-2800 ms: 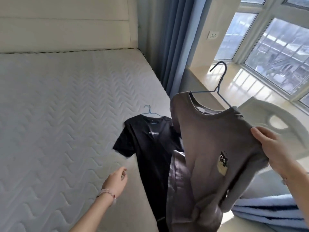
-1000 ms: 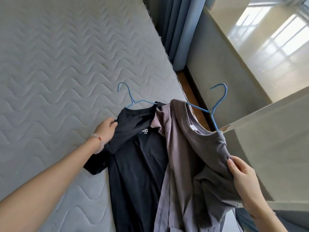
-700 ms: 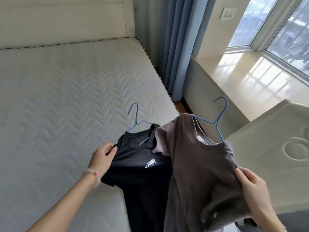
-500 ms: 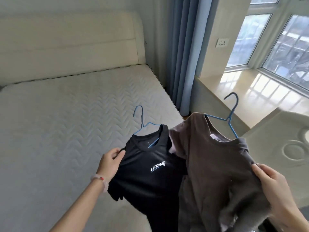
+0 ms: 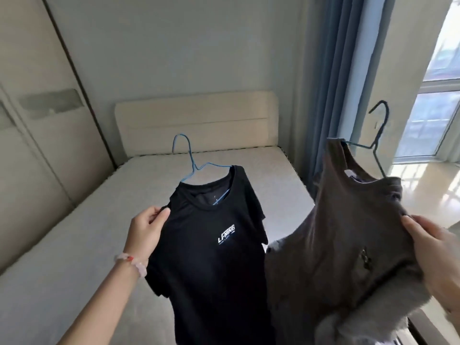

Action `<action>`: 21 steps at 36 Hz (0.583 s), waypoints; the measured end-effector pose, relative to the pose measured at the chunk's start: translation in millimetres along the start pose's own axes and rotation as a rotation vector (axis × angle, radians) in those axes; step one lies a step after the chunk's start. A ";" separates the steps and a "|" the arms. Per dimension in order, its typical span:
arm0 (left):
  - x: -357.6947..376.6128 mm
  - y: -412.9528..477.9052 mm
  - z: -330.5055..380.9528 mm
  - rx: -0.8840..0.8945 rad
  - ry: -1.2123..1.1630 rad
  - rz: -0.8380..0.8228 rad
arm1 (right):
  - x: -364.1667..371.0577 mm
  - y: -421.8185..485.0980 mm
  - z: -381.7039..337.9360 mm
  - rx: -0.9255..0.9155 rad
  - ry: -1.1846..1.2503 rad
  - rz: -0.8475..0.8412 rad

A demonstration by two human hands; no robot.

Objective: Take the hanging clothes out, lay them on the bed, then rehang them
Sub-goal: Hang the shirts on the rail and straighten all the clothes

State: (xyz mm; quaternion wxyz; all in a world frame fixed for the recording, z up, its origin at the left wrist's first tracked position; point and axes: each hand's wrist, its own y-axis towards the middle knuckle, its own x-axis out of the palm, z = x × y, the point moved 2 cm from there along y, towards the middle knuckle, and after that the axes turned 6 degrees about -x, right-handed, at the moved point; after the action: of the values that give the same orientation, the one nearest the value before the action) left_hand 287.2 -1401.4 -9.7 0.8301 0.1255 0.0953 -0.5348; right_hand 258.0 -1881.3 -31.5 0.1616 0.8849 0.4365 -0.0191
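Holding: I have one shirt up in each hand, both raised in front of me above the bed (image 5: 74,245).
Left hand: my left hand (image 5: 146,226), at about 8 o'clock in my view, pinches the shoulder seam of the black T-shirt (image 5: 214,265) between thumb and fingers; the grip is narrow and closed on the cloth. A beaded bracelet (image 5: 132,262) sits on that wrist.
Black T-shirt: it hangs at 6 o'clock, front toward me, white lettering on the chest, its lower hem running out of view at the bottom edge.
Light blue hanger: the light blue hanger (image 5: 189,158) is still inside the black shirt's collar, its hook sticking up toward 12 o'clock in front of the headboard (image 5: 196,120).
Right hand: my right hand (image 5: 435,257), at 4 o'clock, grips the bunched shoulder of the grey T-shirt (image 5: 343,245); the fingers are closed on the fabric.
Grey T-shirt: it sits at 3 to 5 o'clock, crumpled and twisted, just beside the black one and overlapping its right edge low down.
Dark hanger: the dark hanger (image 5: 378,140) runs through the grey collar, hook up at 2 o'clock against the window (image 5: 428,120).
Bed: bare quilted mattress, reaching from 9 o'clock to the centre.
Curtain: the blue curtain (image 5: 331,83) hangs at 1 o'clock, between headboard and window.
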 end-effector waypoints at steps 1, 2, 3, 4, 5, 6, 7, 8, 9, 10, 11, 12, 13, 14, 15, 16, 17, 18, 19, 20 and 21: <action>-12.8 -12.2 -1.4 -0.016 -0.013 0.038 | 0.1 -6.4 -6.7 -0.019 0.016 -0.035; -24.2 -24.2 -2.9 -0.033 -0.028 0.079 | 0.2 -13.5 -12.4 -0.039 0.015 -0.066; -34.9 -37.2 -4.3 -0.046 -0.041 0.121 | 1.2 -21.1 -17.0 -0.067 0.022 -0.103; -45.7 -50.6 -6.5 -0.056 -0.048 0.163 | 2.5 -29.6 -21.3 -0.082 0.034 -0.128; -56.4 -63.7 -8.9 -0.060 -0.052 0.199 | 4.3 -38.7 -26.1 -0.095 0.046 -0.158; -69.0 -76.6 -12.9 -0.066 -0.049 0.224 | 8.2 -48.0 -29.8 -0.109 0.049 -0.192; -82.2 -89.8 -16.6 -0.076 -0.046 0.247 | 13.3 -56.6 -31.6 -0.115 0.053 -0.236; -96.4 -102.8 -21.1 -0.090 -0.044 0.271 | 20.3 -65.8 -33.3 -0.112 0.062 -0.281; -110.5 -115.0 -26.6 -0.104 -0.041 0.296 | 27.4 -74.2 -33.2 -0.105 0.072 -0.321; -124.6 -127.5 -32.3 -0.121 -0.040 0.322 | 35.3 -84.6 -34.5 -0.095 0.067 -0.360; -138.7 -140.7 -36.9 -0.134 -0.038 0.355 | 44.6 -94.7 -35.1 -0.107 0.045 -0.419; -152.8 -152.7 -41.3 -0.147 -0.035 0.389 | 53.9 -105.1 -38.1 -0.131 0.008 -0.456; -166.6 -164.9 -44.3 -0.154 -0.034 0.423 | 64.2 -115.4 -43.3 -0.164 -0.020 -0.500; -180.4 -176.0 -48.6 -0.163 -0.031 0.455 | 74.6 -126.2 -48.6 -0.169 -0.027 -0.535; -195.2 -186.9 -52.4 -0.168 -0.030 0.485 | 84.6 -139.5 -56.8 -0.171 -0.005 -0.599; -209.7 -197.0 -55.7 -0.177 -0.031 0.516 | 94.8 -152.4 -64.2 -0.179 0.006 -0.641; -224.6 -206.3 -58.7 -0.183 -0.034 0.544 | 106.6 -163.1 -70.3 -0.190 0.018 -0.675; -239.4 -216.2 -60.5 -0.188 -0.040 0.579 | 118.9 -174.3 -74.9 -0.185 0.027 -0.704; -254.8 -225.8 -61.9 -0.192 -0.038 0.624 | 131.4 -185.3 -79.2 -0.188 0.026 -0.741; -270.6 -235.2 -63.8 -0.195 -0.039 0.675 | 144.4 -197.0 -83.5 -0.191 0.015 -0.755; -286.9 -244.5 -65.5 -0.194 -0.042 0.723 | 158.0 -209.1 -88.3 -0.212 0.017 -0.776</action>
State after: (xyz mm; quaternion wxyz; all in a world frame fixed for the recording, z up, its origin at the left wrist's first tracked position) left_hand -55.0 -1230.1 -14.0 0.9752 0.0607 0.0779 -0.1982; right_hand 183.4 -1615.0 -31.8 0.2291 0.6327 0.7392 -0.0265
